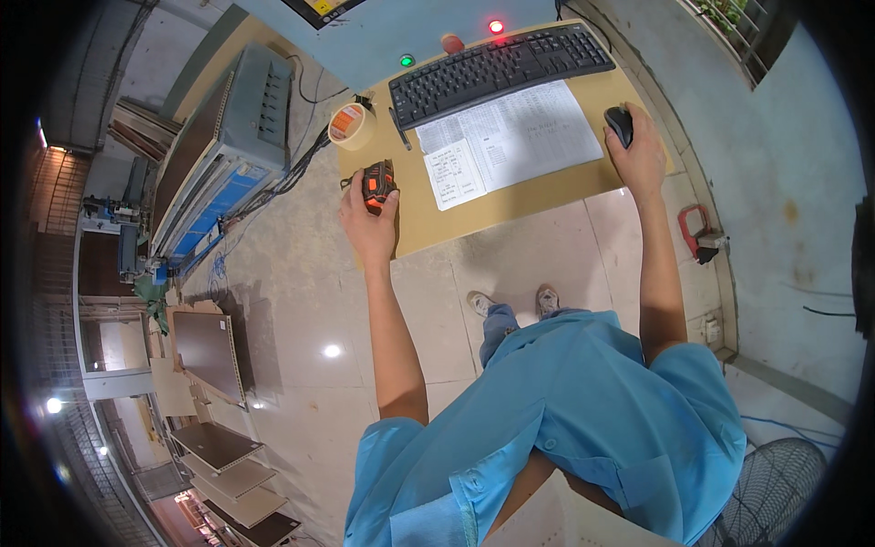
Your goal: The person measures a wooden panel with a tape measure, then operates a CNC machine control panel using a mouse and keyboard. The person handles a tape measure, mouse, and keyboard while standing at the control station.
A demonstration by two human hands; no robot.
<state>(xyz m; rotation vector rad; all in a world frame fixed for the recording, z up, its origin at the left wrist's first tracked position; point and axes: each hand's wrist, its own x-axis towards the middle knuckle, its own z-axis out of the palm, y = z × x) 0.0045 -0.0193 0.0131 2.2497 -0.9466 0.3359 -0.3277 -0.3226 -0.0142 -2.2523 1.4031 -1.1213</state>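
Observation:
My left hand (367, 226) grips an orange and black tape measure (378, 180) at the left edge of the tan desktop (437, 230). Under my right hand (643, 157) is a black computer mouse (620, 126), at the desk's right side, with the fingers curled over it. Between the two hands lie a large printed sheet (547, 137) and a smaller handwritten slip (456, 180). A black keyboard (499, 75) sits beyond the sheets. Left of them are a dark pen (400, 129) and a roll of tape (352, 125).
Behind the keyboard, a blue panel carries a green light (406, 60), a red button (452, 43) and a lit red lamp (496, 26). A grey-blue machine (232, 137) stands left, with cables beside it. Flat boards (214, 351) stand lower left. A mesh fan (775, 492) is lower right.

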